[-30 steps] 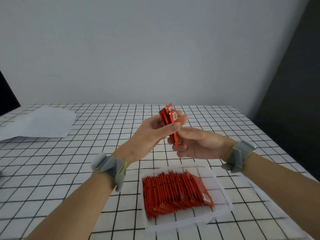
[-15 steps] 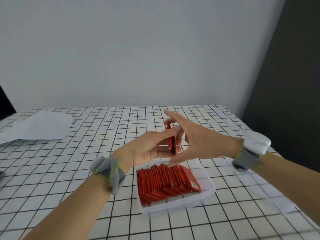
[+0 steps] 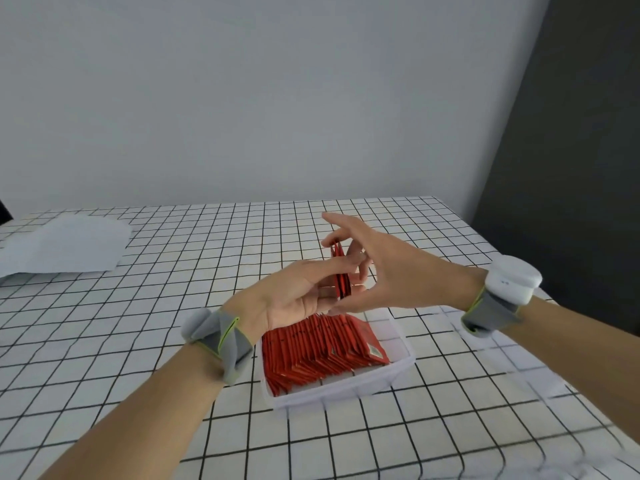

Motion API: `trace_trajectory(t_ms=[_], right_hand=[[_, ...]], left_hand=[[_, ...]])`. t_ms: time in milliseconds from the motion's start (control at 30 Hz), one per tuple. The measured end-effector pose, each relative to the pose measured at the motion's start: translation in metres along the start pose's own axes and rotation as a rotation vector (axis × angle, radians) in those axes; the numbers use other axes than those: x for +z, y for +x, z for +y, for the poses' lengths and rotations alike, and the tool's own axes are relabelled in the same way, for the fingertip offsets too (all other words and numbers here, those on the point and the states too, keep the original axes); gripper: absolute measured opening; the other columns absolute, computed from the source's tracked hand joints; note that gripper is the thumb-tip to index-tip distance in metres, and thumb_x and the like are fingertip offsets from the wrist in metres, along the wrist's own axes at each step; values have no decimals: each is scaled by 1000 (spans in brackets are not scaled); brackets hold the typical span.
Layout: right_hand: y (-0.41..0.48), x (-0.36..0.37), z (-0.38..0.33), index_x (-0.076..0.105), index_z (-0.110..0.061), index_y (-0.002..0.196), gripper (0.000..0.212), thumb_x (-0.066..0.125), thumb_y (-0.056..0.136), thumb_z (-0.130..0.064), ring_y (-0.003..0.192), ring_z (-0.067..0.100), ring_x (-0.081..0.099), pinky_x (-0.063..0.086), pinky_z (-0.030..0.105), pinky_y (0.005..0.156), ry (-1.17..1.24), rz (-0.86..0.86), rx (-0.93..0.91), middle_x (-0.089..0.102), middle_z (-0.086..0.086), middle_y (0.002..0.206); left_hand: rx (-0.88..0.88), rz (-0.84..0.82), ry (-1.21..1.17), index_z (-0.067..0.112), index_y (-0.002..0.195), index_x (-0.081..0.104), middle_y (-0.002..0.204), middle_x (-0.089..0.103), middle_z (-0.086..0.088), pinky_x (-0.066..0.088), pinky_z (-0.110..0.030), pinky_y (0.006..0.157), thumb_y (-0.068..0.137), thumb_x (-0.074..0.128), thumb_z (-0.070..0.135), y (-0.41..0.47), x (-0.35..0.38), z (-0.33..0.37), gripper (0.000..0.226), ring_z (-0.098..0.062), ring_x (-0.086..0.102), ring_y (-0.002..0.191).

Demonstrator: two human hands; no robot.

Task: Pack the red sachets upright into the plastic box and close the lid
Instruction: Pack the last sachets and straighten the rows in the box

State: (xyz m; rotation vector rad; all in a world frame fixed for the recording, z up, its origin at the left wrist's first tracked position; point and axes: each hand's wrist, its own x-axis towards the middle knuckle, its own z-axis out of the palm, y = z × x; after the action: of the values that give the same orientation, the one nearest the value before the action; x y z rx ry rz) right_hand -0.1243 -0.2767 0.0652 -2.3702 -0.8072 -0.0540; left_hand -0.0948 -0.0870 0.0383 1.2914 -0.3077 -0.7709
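Right hand [image 3: 391, 271] has splayed wide; left hand [image 3: 294, 296] pinches sachets [image 3: 342, 284].

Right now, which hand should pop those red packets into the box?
Probably the left hand. It grips the held sachets just above the plastic box. The right hand has its fingers spread open beside them, so it would need to take hold first.
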Motion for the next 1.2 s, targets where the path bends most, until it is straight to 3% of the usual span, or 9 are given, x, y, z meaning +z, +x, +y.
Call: trace_trajectory(t_ms=[133,267,367,600,700,833,967,1100,1200], right_hand=[[-6,-4,4,20,-34,156,101,85,79,-42,91,0,60,48,11,82,-103,5,6,51,-9,138],[-11,-7,7,20,-36,157,104,85,77,-49,97,-8,58,49,9,83,-123,-32,12,44,-15,143],[-13,-6,8,24,-35,155,102,86,75,-47,97,-14,56,49,9,82,-134,-10,15,46,-15,140],[-15,-9,8,35,-40,144,89,86,72,-52,101,-1,61,53,14,83,-113,-4,53,50,-23,128],[-19,-19,15,40,-39,141,84,87,72,-53,108,1,61,54,22,92,-86,-60,97,52,-24,129],[-30,-21,25,37,-48,139,88,81,66,-70,111,-3,59,55,28,94,-128,-219,219,51,-32,126],[-25,1,27,31,-42,144,89,80,73,-62,103,-9,53,46,14,79,-312,-372,200,48,-26,133],[-18,21,27,28,-27,149,93,83,76,-47,113,10,55,46,22,87,-483,-430,199,49,-8,140],[-16,32,25,25,-23,150,96,84,76,-41,111,19,58,51,33,88,-539,-426,206,52,-2,137]], left_hand=[[-12,-24,-30,6,116,70,98,73,-7,62,-31,82,85,74,32,2,5,-2,41,-16,69,86],[-19,-3,12,7,109,72,104,71,-13,62,-28,71,91,73,32,6,8,-7,31,-16,70,80],[-27,23,43,5,111,74,102,71,-11,63,-35,84,89,76,34,10,7,-10,36,-17,71,80],[-55,12,102,2,129,67,91,77,-3,57,-43,101,84,78,51,9,0,-13,68,-23,75,97],[-46,172,177,7,124,63,115,76,-9,63,-39,89,78,77,64,4,-15,-11,74,-26,77,102],[80,368,425,24,118,68,111,78,6,63,-30,85,90,66,60,-3,-37,-12,46,-10,77,97],[196,414,726,35,115,66,112,72,15,56,-15,78,95,62,56,-4,-38,-25,30,1,70,98],[254,336,1046,34,133,55,131,61,20,43,-21,103,94,63,56,-4,-36,-39,46,5,54,122],[185,253,1128,34,148,40,148,51,15,35,-23,105,93,63,59,-6,-36,-44,65,-1,45,135]])
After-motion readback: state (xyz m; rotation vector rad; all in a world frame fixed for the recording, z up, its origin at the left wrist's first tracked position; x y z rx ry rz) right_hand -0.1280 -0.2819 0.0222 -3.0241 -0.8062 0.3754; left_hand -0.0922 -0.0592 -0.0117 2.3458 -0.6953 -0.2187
